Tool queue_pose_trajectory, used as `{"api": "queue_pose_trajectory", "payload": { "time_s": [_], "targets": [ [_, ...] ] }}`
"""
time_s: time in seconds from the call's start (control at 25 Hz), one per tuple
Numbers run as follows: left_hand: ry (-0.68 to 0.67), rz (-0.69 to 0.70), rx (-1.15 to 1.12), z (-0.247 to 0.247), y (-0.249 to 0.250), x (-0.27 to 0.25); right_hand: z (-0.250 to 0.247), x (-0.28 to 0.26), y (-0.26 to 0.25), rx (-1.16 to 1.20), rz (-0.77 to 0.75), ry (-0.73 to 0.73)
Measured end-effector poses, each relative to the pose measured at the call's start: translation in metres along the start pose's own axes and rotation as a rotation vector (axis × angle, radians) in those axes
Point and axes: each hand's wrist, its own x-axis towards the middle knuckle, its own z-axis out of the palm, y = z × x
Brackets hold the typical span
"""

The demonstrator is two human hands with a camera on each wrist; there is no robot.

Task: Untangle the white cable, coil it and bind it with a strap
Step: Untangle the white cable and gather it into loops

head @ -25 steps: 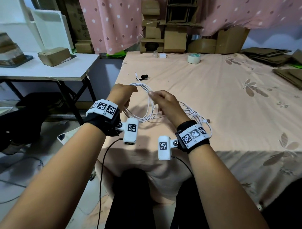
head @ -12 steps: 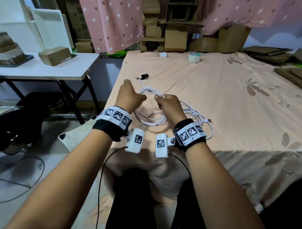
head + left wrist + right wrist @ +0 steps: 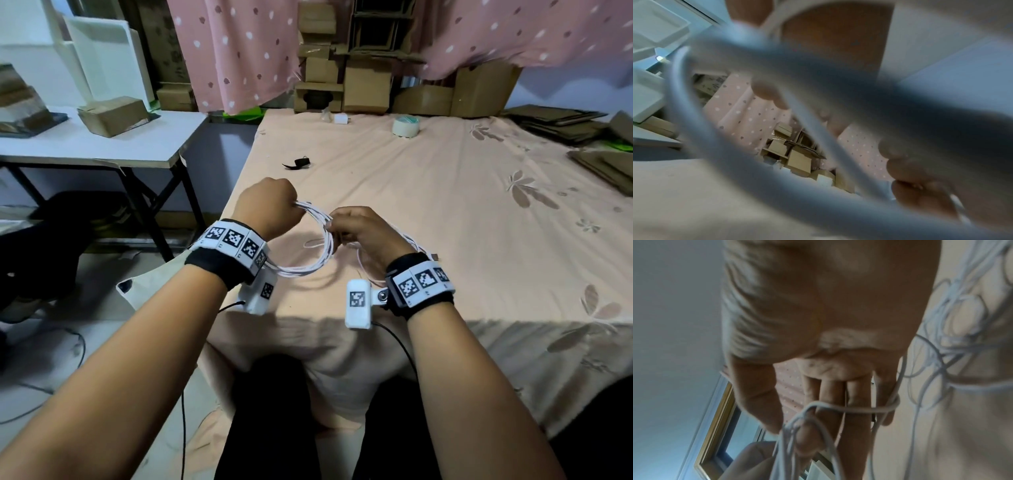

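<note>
The white cable [image 3: 320,255] hangs as a loose coil of several loops between my two hands, above the near edge of the peach bedsheet [image 3: 445,212]. My left hand [image 3: 270,209] is a fist that grips the top of the loops. My right hand [image 3: 363,233] pinches the strands at the coil's right side; in the right wrist view the cable [image 3: 855,408] crosses its fingers [image 3: 830,395]. More tangled cable [image 3: 416,245] trails on the sheet behind the right hand. A black strap [image 3: 298,162] lies farther back on the sheet. The left wrist view is filled by blurred cable loops [image 3: 818,91].
A roll of tape [image 3: 406,126] and a small white charger [image 3: 340,119] sit at the far end of the bed. Cardboard boxes [image 3: 366,89] stack behind it. A white table [image 3: 102,147] with a box stands on the left. Flattened cardboard [image 3: 603,157] lies at right.
Both hands have drawn nearer to me with the coil. The left hand has turned from an extended finger into a fist on the loops, and the coil hangs lower.
</note>
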Motion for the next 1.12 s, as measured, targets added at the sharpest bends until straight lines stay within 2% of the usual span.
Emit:
{"api": "queue_pose_trajectory", "payload": {
  "time_s": [0.12,0.24,0.36,0.44,0.52,0.56,0.64,0.76,0.92,1.04,1.12],
  "targets": [
    [0.040,-0.083,0.001,0.004,-0.005,0.000,0.001,0.004,-0.004,-0.092,0.027,-0.085],
    [0.057,-0.161,-0.053,0.012,-0.001,-0.001,0.004,0.017,-0.003,-0.213,0.045,0.016],
    [0.049,-0.209,-0.148,0.011,-0.008,0.001,0.004,0.022,0.002,-0.244,-0.011,0.139],
    [0.032,-0.108,-0.164,0.011,-0.006,0.001,0.008,0.023,0.002,-0.337,-0.078,0.182],
    [-0.035,0.109,-0.206,0.011,0.006,-0.002,0.014,0.022,-0.002,-0.408,-0.130,0.172],
    [-0.084,0.173,-0.219,0.009,0.012,-0.002,0.017,0.022,-0.004,-0.421,-0.158,0.170],
    [-0.107,0.172,-0.186,0.007,0.017,-0.001,0.017,0.020,-0.005,-0.366,-0.181,0.169],
    [0.006,0.032,-0.100,0.002,0.004,0.001,0.009,0.018,0.002,-0.310,-0.085,0.134],
    [0.106,-0.199,-0.230,-0.009,-0.014,0.001,-0.003,0.018,0.013,-0.658,0.030,0.107],
    [0.199,-0.351,-0.325,-0.020,-0.032,0.005,-0.015,0.013,0.017,-0.798,0.015,0.261],
    [0.233,-0.411,-0.374,-0.026,-0.045,0.005,-0.026,0.013,0.017,-0.861,0.066,0.376]
  ]
}}
